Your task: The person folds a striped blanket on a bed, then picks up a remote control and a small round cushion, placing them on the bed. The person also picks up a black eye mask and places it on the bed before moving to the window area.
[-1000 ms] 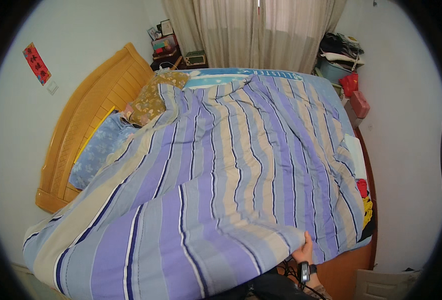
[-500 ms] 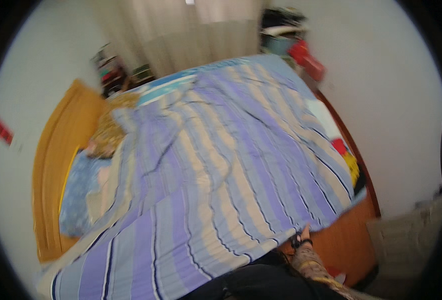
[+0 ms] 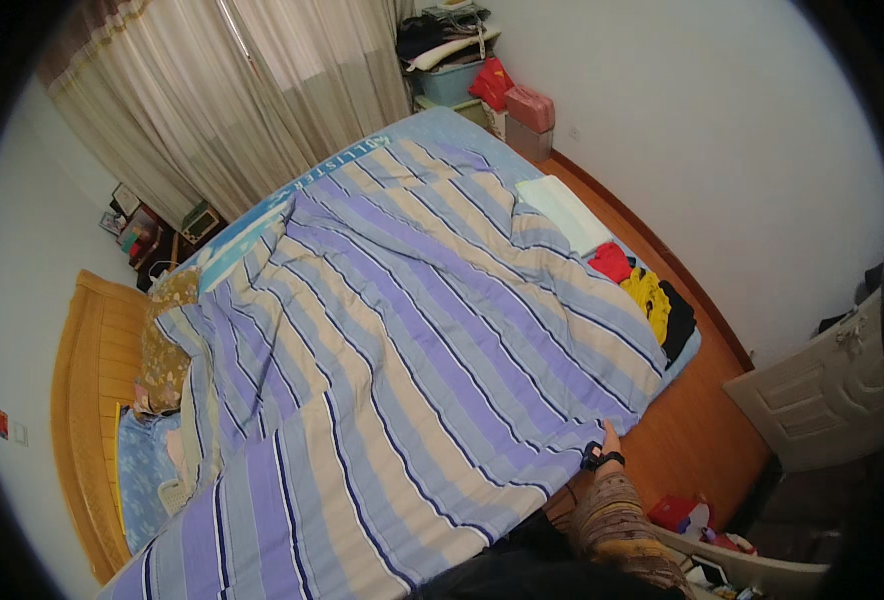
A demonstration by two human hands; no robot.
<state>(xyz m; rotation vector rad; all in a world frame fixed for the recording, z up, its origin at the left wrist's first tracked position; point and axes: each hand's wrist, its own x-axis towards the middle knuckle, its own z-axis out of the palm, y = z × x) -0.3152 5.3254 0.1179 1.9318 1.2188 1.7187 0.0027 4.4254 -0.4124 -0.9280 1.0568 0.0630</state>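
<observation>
A striped quilt (image 3: 412,330) in purple, blue and cream spreads over most of the bed, wrinkled and rumpled along its far side. At its near right edge is my right hand (image 3: 610,440), with a dark band on the wrist and a patterned sleeve below. The hand is closed on the quilt's edge; the thumb shows, while the other fingers are largely hidden. My left hand is out of sight. Blue bedding (image 3: 147,480) and a brown patterned pillow (image 3: 167,345) show beside the quilt, near the headboard.
A wooden headboard (image 3: 92,400) stands on the left. Folded pale cloth (image 3: 567,215) and red, yellow (image 3: 647,300) and black clothes lie along the bed's right side. Beyond are curtains (image 3: 252,90), stacked boxes (image 3: 530,120) and a white door (image 3: 812,375).
My view has turned to the right, and the bed now appears tilted. My right hand stays on the quilt's edge. The quilt's far right side has drawn back, uncovering more clothes.
</observation>
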